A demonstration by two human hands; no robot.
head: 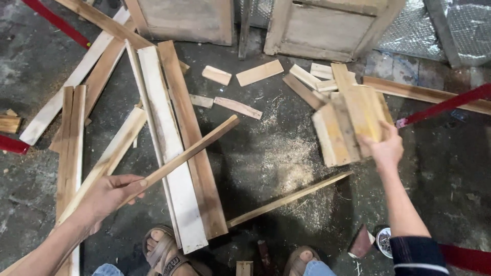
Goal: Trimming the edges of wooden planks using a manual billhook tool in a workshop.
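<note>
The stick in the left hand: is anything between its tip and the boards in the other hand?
Nothing visible. The stick held by the left hand ends over bare floor; a gap separates it from the boards the right hand holds.

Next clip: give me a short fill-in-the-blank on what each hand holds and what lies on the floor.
1. The left hand holds a long wooden ____.
2. The right hand holds a stack of short ____.
3. A pale patch of ____ covers the floor between the two hands.
4. Both feet wear ____.

Missing words: strip; boards; sawdust; sandals
</note>
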